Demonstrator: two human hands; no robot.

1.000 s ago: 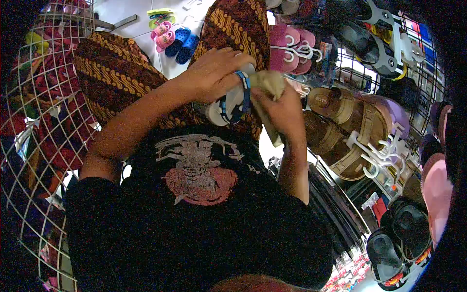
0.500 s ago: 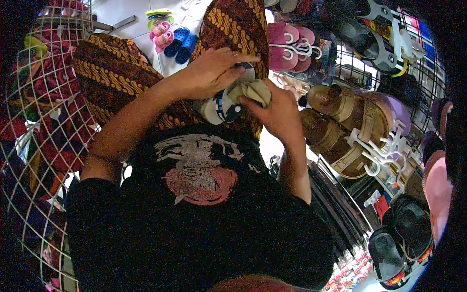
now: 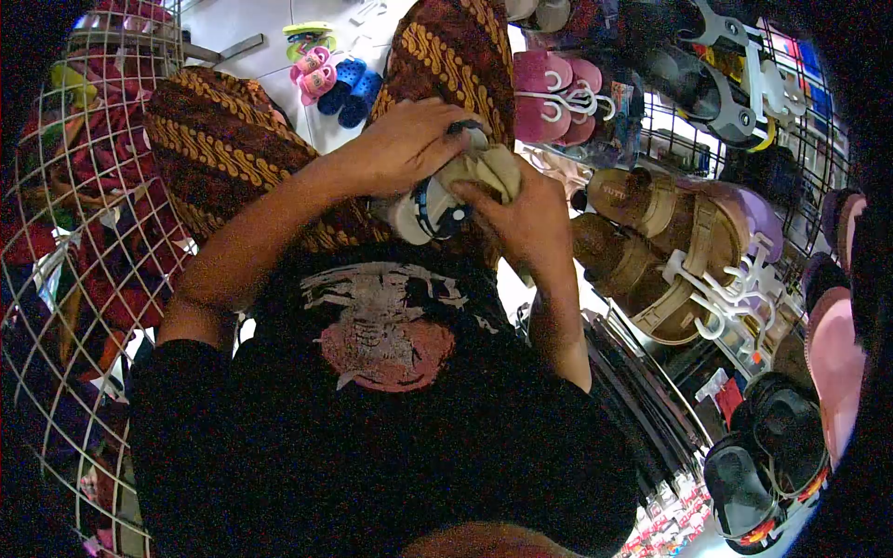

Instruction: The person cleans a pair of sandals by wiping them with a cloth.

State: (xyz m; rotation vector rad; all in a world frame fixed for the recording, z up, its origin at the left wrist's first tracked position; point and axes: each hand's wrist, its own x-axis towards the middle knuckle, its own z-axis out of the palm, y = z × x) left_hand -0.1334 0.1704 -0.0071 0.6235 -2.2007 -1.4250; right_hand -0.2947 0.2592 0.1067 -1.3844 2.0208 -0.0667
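1. Beige cloth has slid left in the last second. It was bunched off the right end of the small sandal, and now it lies folded over the strap and upper face.
2. Judging by that shift, the rubbing has moved onto the sandal's top, while the near end is still bare.
3. Your right hand is clenched round the cloth and presses it against the sandal.
4. Your left hand grasps the sandal from above, fingers curled over its far end, and has kept that hold throughout.
5. You hold the sandal between both hands, just beyond your black T-shirt and over the batik-patterned garment.
6. It has a white sole with blue and dark straps. Only the near end shows, because cloth and fingers hide the rest.
7. Brown buckled sandals hang on the rack just to your right.
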